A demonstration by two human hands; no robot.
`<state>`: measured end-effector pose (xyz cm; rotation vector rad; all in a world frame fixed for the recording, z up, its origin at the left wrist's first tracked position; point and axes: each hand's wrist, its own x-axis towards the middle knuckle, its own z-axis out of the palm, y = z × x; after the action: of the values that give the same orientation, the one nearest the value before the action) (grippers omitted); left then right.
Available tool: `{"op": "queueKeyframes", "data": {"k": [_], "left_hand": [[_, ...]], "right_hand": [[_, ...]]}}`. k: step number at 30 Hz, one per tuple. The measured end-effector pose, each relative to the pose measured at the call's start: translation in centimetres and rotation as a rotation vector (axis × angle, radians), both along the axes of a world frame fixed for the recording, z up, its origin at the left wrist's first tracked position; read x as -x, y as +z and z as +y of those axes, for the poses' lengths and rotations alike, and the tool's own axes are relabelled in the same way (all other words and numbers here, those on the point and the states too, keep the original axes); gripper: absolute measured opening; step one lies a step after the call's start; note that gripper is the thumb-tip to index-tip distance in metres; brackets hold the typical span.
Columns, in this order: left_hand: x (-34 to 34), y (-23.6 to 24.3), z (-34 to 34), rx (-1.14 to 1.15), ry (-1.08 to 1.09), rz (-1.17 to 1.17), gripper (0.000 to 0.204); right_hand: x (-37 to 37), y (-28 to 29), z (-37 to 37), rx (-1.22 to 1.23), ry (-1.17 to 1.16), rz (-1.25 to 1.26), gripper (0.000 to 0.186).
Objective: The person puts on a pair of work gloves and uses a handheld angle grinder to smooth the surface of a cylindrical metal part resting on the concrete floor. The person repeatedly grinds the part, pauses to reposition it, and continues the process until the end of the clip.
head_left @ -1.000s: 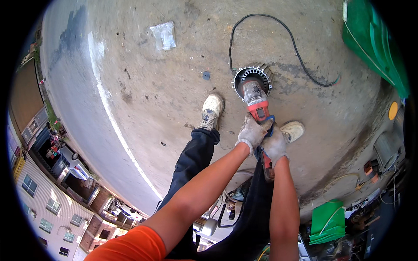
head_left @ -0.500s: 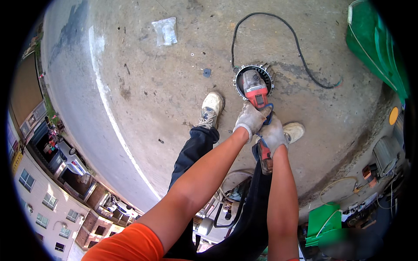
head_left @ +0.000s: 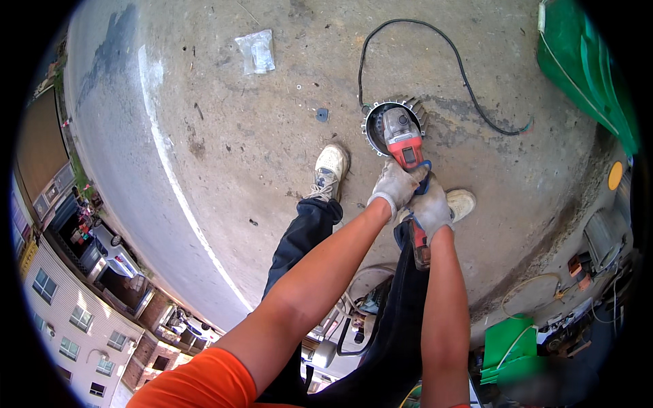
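A red and grey cordless angle grinder (head_left: 408, 153) points away from me, its head over a round finned metal housing (head_left: 373, 129) on the concrete. My left hand (head_left: 396, 183), in a dirty white glove, grips the grinder's body just behind the head. My right hand (head_left: 430, 207), gloved too, is wrapped round the rear handle, with the battery end below it. The grinder's disc is hidden or too dark to make out. A black cable (head_left: 462, 75) runs from the housing in a wide loop. My shoes (head_left: 330, 170) stand either side of the grinder.
A clear plastic bag (head_left: 255, 53) and a small dark square piece (head_left: 322, 114) lie on the concrete. A green plastic object (head_left: 581, 81) is at the upper right. Tools, hoses and a green item (head_left: 507, 343) line the lower right edge. A painted road line (head_left: 190, 211) runs along the left.
Since a second ago the grinder's head and both hands have shifted slightly upward in the view, deeper over the housing. Both hands keep their grip.
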<state>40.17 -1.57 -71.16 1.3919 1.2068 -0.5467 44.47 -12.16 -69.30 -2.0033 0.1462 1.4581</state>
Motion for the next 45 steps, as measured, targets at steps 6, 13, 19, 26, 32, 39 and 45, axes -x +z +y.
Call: {"op": "queueKeyframes", "data": {"k": [6,13,19,26,32,39,45], "left_hand": [[0.1,-0.2,-0.1,0.049,0.065,0.017,0.036],[1.8,-1.3,-0.8,0.078,0.184,-0.039,0.039],[1.7,-1.3,-2.0,0.081,0.367,-0.094,0.043],[1.1,-0.8,-1.9,0.136,0.325,-0.021,0.043],[-1.5,4.6,-1.6,0.085,0.109,0.202,0.06],[9.8,3.9,0.3,0.409,0.14,-0.285,0.052],[14.9,1.1,7.4,0.54,0.301,0.18,0.04]], "right_hand": [[-0.7,-0.9,-0.4,0.034,0.136,0.012,0.059],[-0.9,-0.7,0.2,0.165,0.336,-0.027,0.062],[-2.1,0.1,0.5,0.201,0.465,-0.108,0.059],[-1.0,-2.1,-1.7,-0.013,0.238,-0.042,0.056],[1.1,-1.7,-4.7,-0.21,-0.455,0.273,0.057],[-0.4,7.6,-1.6,-0.051,-0.096,-0.002,0.053],[0.0,9.7,-4.3,-0.032,-0.532,-0.067,0.05]]}}
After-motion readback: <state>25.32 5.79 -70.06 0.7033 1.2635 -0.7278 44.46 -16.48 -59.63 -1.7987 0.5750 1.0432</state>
